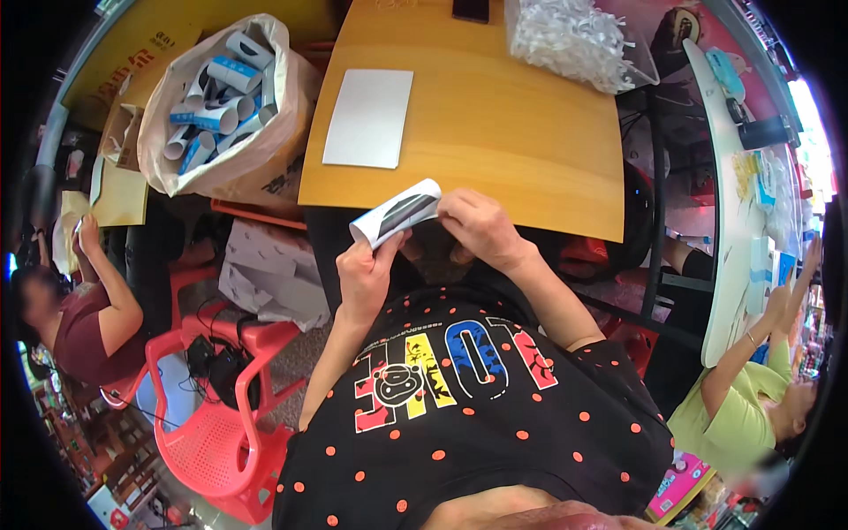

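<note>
Head camera view shows both hands meeting over the near edge of a light-brown wooden counter [508,132], working on a curled sheet of glossy white paper with dark and pale-blue print [396,215]. That sheet is rolled into a loose tube and, in this view, lies across the near edge left of its middle, slanting so that its right end sits farther from the body; whether it touches the wood cannot be told. The left hand [364,272] is closed on the tube's lower left part, thumb along the underside, some fingers hidden. The right hand [480,228] has its fingers bent in, thumb and fingertips pinching the tube's right end, with little gap between them.

A flat rectangular stack of white paper [367,119] lies near the counter's left edge. At the far right corner rests a clear plastic bag of white shredded strips [574,44], and a flat black rectangular object [471,10] lies at the far edge. Just beyond the left edge stands a large open cream-coloured sack [208,179], holding many blue, white and dark paper tubes [235,74], jumbled at various angles.
</note>
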A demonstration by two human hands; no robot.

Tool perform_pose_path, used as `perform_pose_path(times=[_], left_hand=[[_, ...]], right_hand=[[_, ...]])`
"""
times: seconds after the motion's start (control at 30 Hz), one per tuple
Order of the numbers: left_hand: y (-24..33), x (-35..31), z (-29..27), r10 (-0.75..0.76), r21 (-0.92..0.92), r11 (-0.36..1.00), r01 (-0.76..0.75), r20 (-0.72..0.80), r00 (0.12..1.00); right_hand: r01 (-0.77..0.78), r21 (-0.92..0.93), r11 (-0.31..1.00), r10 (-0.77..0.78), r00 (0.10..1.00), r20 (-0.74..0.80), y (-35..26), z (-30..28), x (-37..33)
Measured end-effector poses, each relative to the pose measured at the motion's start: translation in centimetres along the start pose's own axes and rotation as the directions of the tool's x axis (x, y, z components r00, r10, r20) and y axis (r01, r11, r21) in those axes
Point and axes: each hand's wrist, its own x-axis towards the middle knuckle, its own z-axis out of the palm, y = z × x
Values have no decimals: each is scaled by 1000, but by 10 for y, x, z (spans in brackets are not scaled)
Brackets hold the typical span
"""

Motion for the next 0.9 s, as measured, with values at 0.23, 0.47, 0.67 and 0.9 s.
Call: perform_pose_path(times=[0.23, 0.47, 0.67, 0.9], left_hand=[[5, -1, 4, -26, -25, 999, 26, -22, 999], [2, -2, 4, 35, 37, 999, -34, -51, 998], [6, -3, 3, 60, 93, 994, -55, -56, 997], [13, -2, 6, 78, 67, 995, -72, -89, 993]], right_hand=[[124, -38, 992, -123, 992, 14, 6, -1, 6], [114, 10, 993, -115, 992, 44, 7, 3, 4], [84, -1, 996, -83, 990, 111, 5, -1, 6], [89, 20, 996, -91, 991, 94, 3, -3, 11]])
